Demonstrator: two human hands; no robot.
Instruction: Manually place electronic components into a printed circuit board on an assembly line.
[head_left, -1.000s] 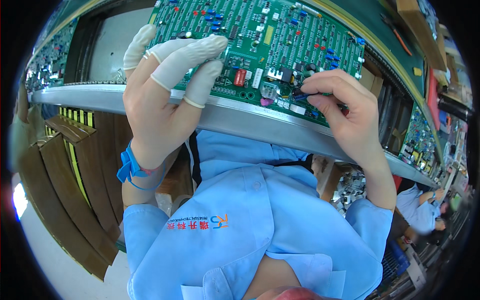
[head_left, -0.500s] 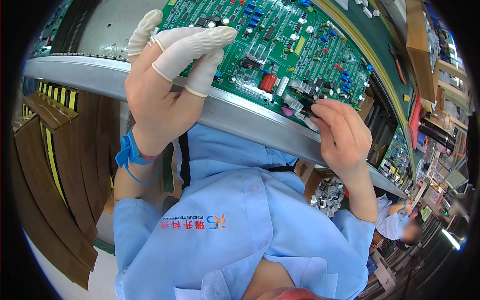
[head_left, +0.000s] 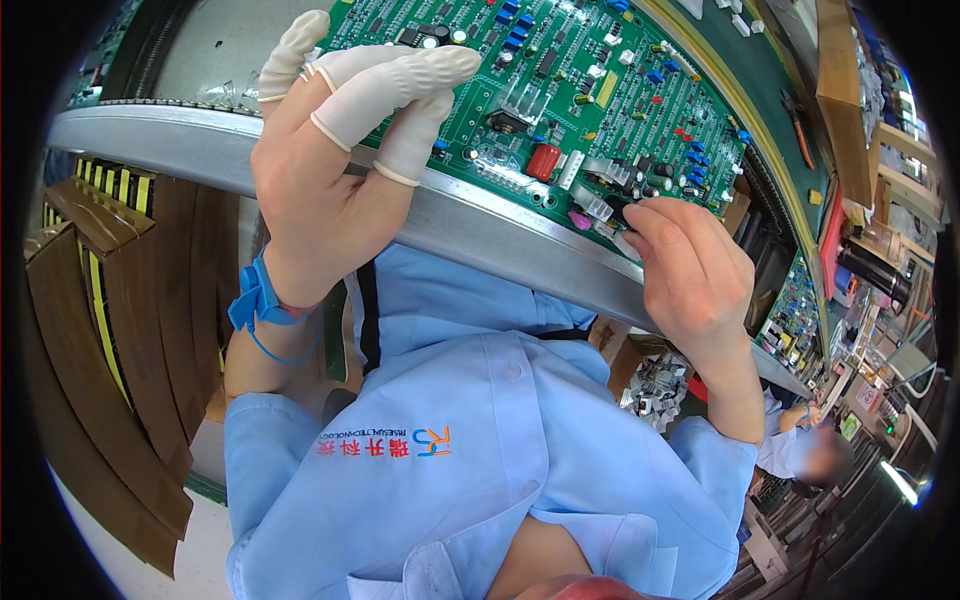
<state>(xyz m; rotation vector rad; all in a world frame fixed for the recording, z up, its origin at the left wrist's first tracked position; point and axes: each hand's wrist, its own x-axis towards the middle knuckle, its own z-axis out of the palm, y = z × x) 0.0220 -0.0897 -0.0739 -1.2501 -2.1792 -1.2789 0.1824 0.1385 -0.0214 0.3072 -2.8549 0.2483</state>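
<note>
Evidently the green circuit board point(head_left: 478, 108) is well along: it lies behind the metal rail point(head_left: 480, 228), its surface crowded with small parts. A red capacitor point(head_left: 543, 162) stands in place, and a pink lump point(head_left: 579, 220) sits near the close edge. Some patches look bare, though I can't say whether any should be filled.

At that edge, the right hand point(head_left: 700, 265) has its bare fingers bent together beside a dark component point(head_left: 618, 210); whether they grip it is hidden from me. The left hand point(head_left: 320, 190), in white finger cots, hovers over the board's left part, thumb and forefinger bunched close; I can't see whether anything is between them.

Both hands block portions of the board from view. Beyond it, orange-handled pliers point(head_left: 798, 130) lie on the green counter point(head_left: 765, 95) near a cardboard box point(head_left: 840, 95), clear of the hands. Brown cardboard pieces point(head_left: 110, 340) stand at the left.
</note>
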